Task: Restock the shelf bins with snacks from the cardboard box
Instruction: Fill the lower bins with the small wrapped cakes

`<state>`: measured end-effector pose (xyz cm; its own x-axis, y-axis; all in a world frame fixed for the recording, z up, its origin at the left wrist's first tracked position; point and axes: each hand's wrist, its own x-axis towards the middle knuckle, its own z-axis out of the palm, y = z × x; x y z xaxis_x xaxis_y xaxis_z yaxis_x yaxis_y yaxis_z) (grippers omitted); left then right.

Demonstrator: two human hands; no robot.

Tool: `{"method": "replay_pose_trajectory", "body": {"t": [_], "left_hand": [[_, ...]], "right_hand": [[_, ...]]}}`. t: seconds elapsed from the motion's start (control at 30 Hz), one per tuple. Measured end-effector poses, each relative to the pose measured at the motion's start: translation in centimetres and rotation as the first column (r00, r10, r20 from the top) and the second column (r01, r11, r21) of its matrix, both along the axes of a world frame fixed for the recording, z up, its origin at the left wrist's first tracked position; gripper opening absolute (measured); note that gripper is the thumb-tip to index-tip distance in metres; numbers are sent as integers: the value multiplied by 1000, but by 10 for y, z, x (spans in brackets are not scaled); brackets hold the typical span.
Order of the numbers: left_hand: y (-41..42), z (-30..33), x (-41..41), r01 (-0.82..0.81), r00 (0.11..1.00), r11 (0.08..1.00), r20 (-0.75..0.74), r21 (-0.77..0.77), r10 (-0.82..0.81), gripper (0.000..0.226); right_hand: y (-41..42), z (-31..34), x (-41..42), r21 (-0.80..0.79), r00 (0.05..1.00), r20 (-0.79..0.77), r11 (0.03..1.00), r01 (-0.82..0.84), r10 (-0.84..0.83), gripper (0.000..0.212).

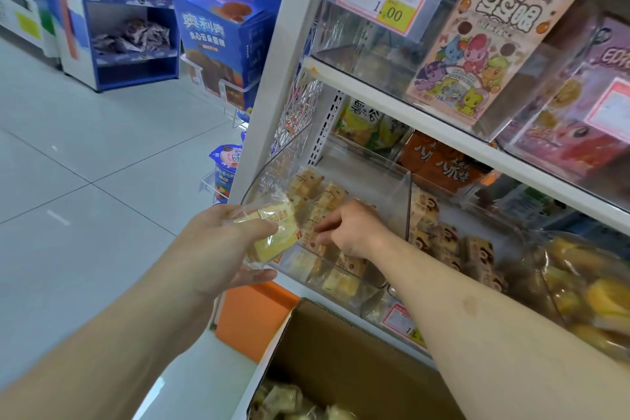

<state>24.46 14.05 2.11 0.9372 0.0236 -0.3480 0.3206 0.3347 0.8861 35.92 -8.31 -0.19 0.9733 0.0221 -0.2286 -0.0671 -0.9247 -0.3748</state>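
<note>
Left hand grips a wrapped snack cake at the clear bin front edge; right hand pinches packets inside. Looks light, squishy, crinkly, so probably best held by the sides.

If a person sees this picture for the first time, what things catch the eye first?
Two bare arms reach toward a clear shelf bin: the left hand holds a wrapped yellow snack, and the right hand touches packets inside the bin. Above right leans a pink pony-cartoon box; an open cardboard box sits below.
</note>
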Motion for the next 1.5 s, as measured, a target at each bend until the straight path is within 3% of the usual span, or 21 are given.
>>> {"method": "replay_pose_trajectory", "body": {"t": [0.13, 0.6, 0.9, 0.97, 1.0, 1.07, 1.1, 1.17, 1.27, 1.33, 1.4, 1.43, 1.5], "left_hand": [[1, -2, 1, 4, 1000, 1000, -6, 4, -4, 40], [2, -4, 1, 6, 1000, 1000, -9, 13, -6, 41], [2, -2, 1, -8, 1000, 999, -19, -43, 7, 43], [1, -2, -1, 1, 1000, 997, -15, -78, -2, 44], [1, -3, -1, 8, 1000, 995, -9, -98, -9, 43], [1, -2, -3, 28, 1000, 990, 2, -139, -28, 37], [1, -1, -4, 42, 999, 988, 12, -152, -41, 35], [-1, 2, -6, 77, 996, 984, 48, -159, -71, 32], [-3, 4, -9, 110, 990, 981, 100, -158, -95, 33], [-4, 3, -10, 80, 990, 994, 125, -74, -70, 36], [-5, -2, -9, 15, 983, 992, 181, 126, -38, 41], [-4, -5, -8, -17, 975, 961, 218, 277, -46, 45], [0, -11, -7, -49, 950, 800, 275, 598, -148, 55]], "right_hand": [[-2, -3, 1, 45, 1000, 19, 999, 24, -25, 22], [-2, -21, -1, -21, 974, 197, 993, 119, -112, 4], [3, -12, -5, -21, 989, 93, 993, 117, -114, 26], [7, 5, -11, 130, 987, 105, 985, 111, -125, 23], [10, 16, -17, 293, 984, 99, 950, 111, -146, 21], [15, 39, -30, 659, 993, -3, 747, 90, -117, 22], [17, 48, -37, 759, 997, -61, 647, 74, -43, 21], [17, 59, -50, 800, 989, -95, 601, 10, 111, 33], [19, 60, -61, 729, 976, -26, 673, -129, 216, 48], [21, 61, -61, 722, 989, 11, 683, -111, 149, 51], [20, 63, -54, 707, 998, 48, 707, -10, -33, 45], [18, 63, -49, 677, 989, 81, 735, 35, -122, 41], [15, 60, -35, 564, 958, 187, 822, 76, -217, 35]]}}
